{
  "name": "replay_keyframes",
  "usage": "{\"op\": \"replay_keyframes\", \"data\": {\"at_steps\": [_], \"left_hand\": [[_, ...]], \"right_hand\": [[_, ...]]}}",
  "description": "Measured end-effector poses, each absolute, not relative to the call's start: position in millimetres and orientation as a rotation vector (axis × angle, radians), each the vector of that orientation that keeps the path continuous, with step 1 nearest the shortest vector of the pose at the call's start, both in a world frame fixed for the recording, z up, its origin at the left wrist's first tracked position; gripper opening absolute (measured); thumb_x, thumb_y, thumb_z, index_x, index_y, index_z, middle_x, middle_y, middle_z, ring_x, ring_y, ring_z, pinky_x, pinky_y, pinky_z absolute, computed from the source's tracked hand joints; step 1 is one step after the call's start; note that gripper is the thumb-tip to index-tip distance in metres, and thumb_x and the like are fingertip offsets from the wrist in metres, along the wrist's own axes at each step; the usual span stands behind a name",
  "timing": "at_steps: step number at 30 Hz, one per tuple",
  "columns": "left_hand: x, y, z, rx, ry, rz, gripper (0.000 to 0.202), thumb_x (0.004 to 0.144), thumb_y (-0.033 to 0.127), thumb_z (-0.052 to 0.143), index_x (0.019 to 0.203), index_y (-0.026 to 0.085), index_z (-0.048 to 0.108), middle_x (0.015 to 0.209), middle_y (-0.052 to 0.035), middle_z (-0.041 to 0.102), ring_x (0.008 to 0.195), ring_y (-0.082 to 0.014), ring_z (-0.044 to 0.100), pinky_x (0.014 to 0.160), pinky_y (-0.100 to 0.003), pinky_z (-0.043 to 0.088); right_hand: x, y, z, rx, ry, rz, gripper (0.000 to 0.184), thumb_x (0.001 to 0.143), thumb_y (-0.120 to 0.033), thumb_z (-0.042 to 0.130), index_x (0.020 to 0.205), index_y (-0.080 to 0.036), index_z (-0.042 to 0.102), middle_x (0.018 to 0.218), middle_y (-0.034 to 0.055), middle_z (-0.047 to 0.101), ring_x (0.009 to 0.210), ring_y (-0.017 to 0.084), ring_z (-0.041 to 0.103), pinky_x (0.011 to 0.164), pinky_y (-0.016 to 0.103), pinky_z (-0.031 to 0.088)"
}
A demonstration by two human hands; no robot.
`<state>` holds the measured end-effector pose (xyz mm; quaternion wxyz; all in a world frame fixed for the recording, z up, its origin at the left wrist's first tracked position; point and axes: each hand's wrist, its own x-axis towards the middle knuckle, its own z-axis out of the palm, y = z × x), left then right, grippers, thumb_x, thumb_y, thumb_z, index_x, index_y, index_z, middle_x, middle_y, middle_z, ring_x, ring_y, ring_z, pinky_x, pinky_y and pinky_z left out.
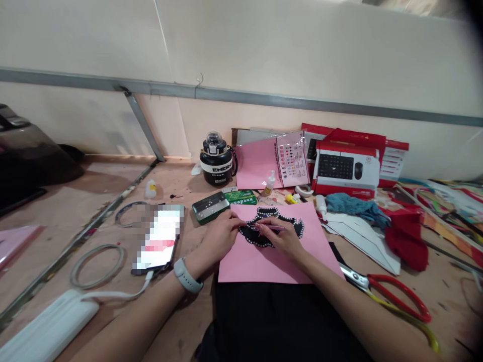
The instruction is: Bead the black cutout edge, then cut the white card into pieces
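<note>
A black, curved-edged piece (252,236) trimmed with white pearl-like beads lies flat on a sheet of pink paper (241,269). At its left edge my left hand (225,231) is closed, thumb and fingertips pinched together on the rim. Whether a small bead is also between those fingertips is too small to tell. My right hand (282,235) is closed around a thin purple pen-like tool (277,228), whose tip points left over the black piece. That hand hides part of the piece's middle and lower right.
Left of the paper are an open green tin (211,207) and a phone (160,239) on a charging cable. Large red-handled scissors (364,281) lie at the right. Behind stand a black bottle (217,163), a small glue bottle (269,183) and a keyboard box (347,168).
</note>
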<state>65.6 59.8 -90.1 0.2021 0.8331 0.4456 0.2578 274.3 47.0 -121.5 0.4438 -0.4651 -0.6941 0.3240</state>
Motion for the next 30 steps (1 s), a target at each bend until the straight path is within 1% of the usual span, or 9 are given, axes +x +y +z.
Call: {"op": "replay_keyframes", "data": {"at_steps": [7,10,12,14,16,18,20,22,30], "left_hand": [[68,57,-87,2.385,1.266,0.686,0.030,0.088,0.009,0.043,0.100,0.018,0.069,0.105,-0.0089,0.060,0.099,-0.0218,0.056,0.089,-0.034,0.045],[69,57,-87,2.425,1.287,0.636,0.032,0.089,0.012,0.042,0.105,0.020,0.068,0.107,-0.0091,0.060,0.100,-0.0223,0.056,0.089,-0.035,0.045],[70,57,-88,2.476,1.289,0.602,0.033,0.092,0.016,0.040,0.112,0.021,0.066,0.113,-0.0097,0.061,0.106,-0.0236,0.055,0.093,-0.037,0.043],[71,57,-89,2.547,1.280,0.563,0.034,0.095,0.026,0.039,0.122,0.023,0.062,0.128,-0.0103,0.057,0.119,-0.0266,0.050,0.102,-0.042,0.037],[71,54,-91,2.622,1.270,0.510,0.041,0.096,0.038,0.039,0.132,0.023,0.055,0.144,-0.0107,0.046,0.133,-0.0298,0.038,0.110,-0.047,0.028],[72,51,-92,2.680,1.254,0.434,0.052,0.095,0.049,0.040,0.138,0.021,0.048,0.153,-0.0115,0.035,0.141,-0.0317,0.027,0.114,-0.049,0.020],[72,49,-94,2.715,1.238,0.370,0.060,0.093,0.056,0.039,0.141,0.020,0.043,0.156,-0.0122,0.028,0.144,-0.0320,0.021,0.115,-0.049,0.016],[72,47,-96,2.736,1.229,0.333,0.064,0.092,0.059,0.038,0.142,0.019,0.043,0.157,-0.0121,0.025,0.144,-0.0320,0.020,0.116,-0.050,0.014],[71,50,-102,2.796,1.205,0.366,0.073,0.085,0.069,0.043,0.143,0.025,0.040,0.158,-0.0095,0.023,0.146,-0.0332,0.012,0.115,-0.053,0.011]], "right_hand": [[274,45,-118,-1.174,-1.629,0.801,0.017,0.088,-0.035,0.060,0.090,-0.022,0.070,0.080,0.0029,0.073,0.067,0.018,0.070,0.063,0.029,0.056],[274,45,-114,-1.203,-1.509,0.854,0.019,0.087,-0.038,0.060,0.089,-0.021,0.069,0.074,0.0024,0.072,0.063,0.018,0.069,0.059,0.028,0.055],[276,46,-111,-1.219,-1.441,0.846,0.020,0.087,-0.040,0.061,0.087,-0.021,0.068,0.072,0.0025,0.072,0.063,0.019,0.069,0.059,0.029,0.055],[278,47,-109,-1.226,-1.377,0.825,0.022,0.086,-0.041,0.061,0.084,-0.020,0.068,0.073,0.0029,0.071,0.065,0.019,0.069,0.062,0.030,0.055],[281,49,-108,-1.226,-1.315,0.820,0.024,0.085,-0.043,0.062,0.082,-0.020,0.067,0.073,0.0032,0.071,0.065,0.020,0.068,0.063,0.030,0.055],[282,50,-108,-1.224,-1.269,0.830,0.026,0.085,-0.045,0.062,0.083,-0.020,0.067,0.072,0.0032,0.070,0.065,0.020,0.067,0.063,0.031,0.055],[283,51,-109,-1.221,-1.249,0.841,0.027,0.085,-0.046,0.062,0.084,-0.019,0.066,0.072,0.0034,0.069,0.064,0.020,0.066,0.062,0.031,0.055],[283,51,-110,-1.214,-1.240,0.852,0.027,0.084,-0.047,0.063,0.083,-0.020,0.066,0.071,0.0032,0.069,0.063,0.019,0.066,0.060,0.030,0.055],[280,49,-105,-1.189,-1.238,0.877,0.030,0.082,-0.048,0.064,0.080,-0.019,0.067,0.068,0.0029,0.067,0.061,0.018,0.064,0.059,0.029,0.053]]}}
